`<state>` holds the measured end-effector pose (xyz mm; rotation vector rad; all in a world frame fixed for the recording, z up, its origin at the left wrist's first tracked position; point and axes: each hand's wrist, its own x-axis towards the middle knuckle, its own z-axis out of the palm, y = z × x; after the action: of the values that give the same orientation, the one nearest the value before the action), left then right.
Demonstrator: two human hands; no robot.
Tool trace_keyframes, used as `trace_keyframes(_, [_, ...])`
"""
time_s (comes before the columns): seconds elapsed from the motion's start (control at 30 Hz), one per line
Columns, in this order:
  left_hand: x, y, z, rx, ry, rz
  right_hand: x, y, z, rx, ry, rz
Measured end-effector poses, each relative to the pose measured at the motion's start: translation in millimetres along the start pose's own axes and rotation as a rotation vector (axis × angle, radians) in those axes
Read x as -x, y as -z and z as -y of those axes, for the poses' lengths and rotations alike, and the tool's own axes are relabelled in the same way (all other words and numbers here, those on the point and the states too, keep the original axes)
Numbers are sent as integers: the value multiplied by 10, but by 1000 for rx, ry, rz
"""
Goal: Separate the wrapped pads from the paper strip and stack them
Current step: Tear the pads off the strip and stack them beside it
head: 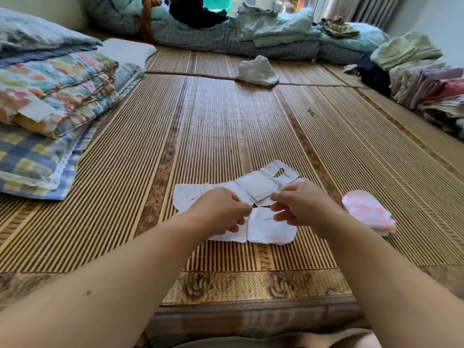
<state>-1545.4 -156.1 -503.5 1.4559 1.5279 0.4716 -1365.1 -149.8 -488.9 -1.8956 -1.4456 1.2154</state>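
Note:
A white paper strip (pixel 256 184) of joined square sections lies on the bamboo mat (pixel 213 126) in front of me. One white square piece (pixel 271 228) lies nearest me, with a second white piece partly under my left hand. My left hand (pixel 221 209) pinches the strip's edge at the middle. My right hand (pixel 301 204) pinches the facing edge, fingertips close to the left hand's. A small stack of pink wrapped pads (pixel 367 210) rests on the mat to the right of my right hand.
Folded quilts and a checked pillow (pixel 50 116) are piled at the left. A crumpled white cloth (pixel 258 70) lies farther back on the mat. Folded clothes (pixel 426 81) line the right side, and bedding heaps along the back.

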Motion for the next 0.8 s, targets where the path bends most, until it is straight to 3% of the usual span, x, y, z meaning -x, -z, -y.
trace_keyframes(0.2, [-40,131,62,-326,5,-63,-44,173,-138,112,47,-95])
trace_keyframes(0.33, [-27,355,144,-499,-62,-210,-72,189,-210,273,38,-104])
trace_keyframes(0.47, [0,490,248,-632,68,-178,-37,142,-252,476,-30,-49])
trace_keyframes(0.6, [14,416,291,-629,110,-116,-15,19,-239,595,-39,-42])
trace_keyframes(0.8, [52,442,223,-502,95,-124,-4,75,-227,538,-31,-61])
